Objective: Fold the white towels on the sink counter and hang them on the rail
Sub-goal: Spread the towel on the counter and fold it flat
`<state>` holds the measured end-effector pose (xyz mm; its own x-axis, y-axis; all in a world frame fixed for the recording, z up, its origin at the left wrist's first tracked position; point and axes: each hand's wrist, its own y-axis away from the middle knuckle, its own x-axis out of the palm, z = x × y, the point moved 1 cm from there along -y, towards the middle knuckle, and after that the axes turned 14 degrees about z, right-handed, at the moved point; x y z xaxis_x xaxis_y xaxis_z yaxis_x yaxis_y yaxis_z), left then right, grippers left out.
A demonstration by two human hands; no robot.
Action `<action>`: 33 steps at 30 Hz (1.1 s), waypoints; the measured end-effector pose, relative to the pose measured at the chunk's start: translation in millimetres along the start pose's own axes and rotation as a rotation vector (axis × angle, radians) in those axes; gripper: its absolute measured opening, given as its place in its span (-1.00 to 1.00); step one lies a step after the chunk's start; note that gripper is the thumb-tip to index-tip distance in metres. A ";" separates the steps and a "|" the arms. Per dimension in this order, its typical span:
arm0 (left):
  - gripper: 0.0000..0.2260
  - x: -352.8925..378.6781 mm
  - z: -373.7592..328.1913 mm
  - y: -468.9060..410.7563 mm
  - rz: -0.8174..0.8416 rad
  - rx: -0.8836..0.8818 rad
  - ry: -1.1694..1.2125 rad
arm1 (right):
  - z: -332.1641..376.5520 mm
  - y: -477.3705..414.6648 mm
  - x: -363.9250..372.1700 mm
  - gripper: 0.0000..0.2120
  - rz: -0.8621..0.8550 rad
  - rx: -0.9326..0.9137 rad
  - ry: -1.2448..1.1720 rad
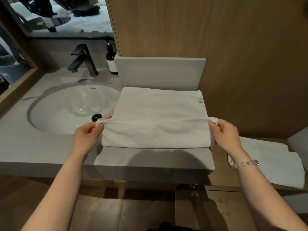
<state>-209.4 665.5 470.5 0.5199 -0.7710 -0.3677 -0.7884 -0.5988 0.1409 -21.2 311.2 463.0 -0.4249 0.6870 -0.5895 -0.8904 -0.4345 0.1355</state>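
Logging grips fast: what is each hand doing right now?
Left hand: pinches the left end of the white towel at its fold.
Right hand: pinches the right end of the same towel.

I get a warm indoor light, rather dim overall. A broad, soft-edged shadow falls on the counter [41, 147] at 6 o'clock from the towel [158, 110], so the lamp sits above and behind me. Small glints shine in the basin [58, 114] at 9 o'clock. The towel is nearly washed out and its weave is hard to read. The mirror [75, 22] at 11 o'clock shows a bright patch. Straight lines bow near the frame edges, and the corners turn dark and soft
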 end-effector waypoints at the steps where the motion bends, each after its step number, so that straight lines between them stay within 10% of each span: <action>1: -0.80 0.9 -1.1 -7.7 -0.010 -0.006 -0.043 | -0.8 -7.5 -1.1 -0.72 -0.012 0.008 0.055; 33: -0.69 57.1 -12.2 -102.0 -0.040 -0.227 -0.876 | -12.9 -91.9 13.0 -0.54 0.046 0.363 0.641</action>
<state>-95.3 679.9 446.3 0.0359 -0.3631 -0.9310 -0.6430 -0.7216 0.2567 57.2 352.5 432.6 -0.3836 0.1496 -0.9113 -0.9191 -0.1580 0.3609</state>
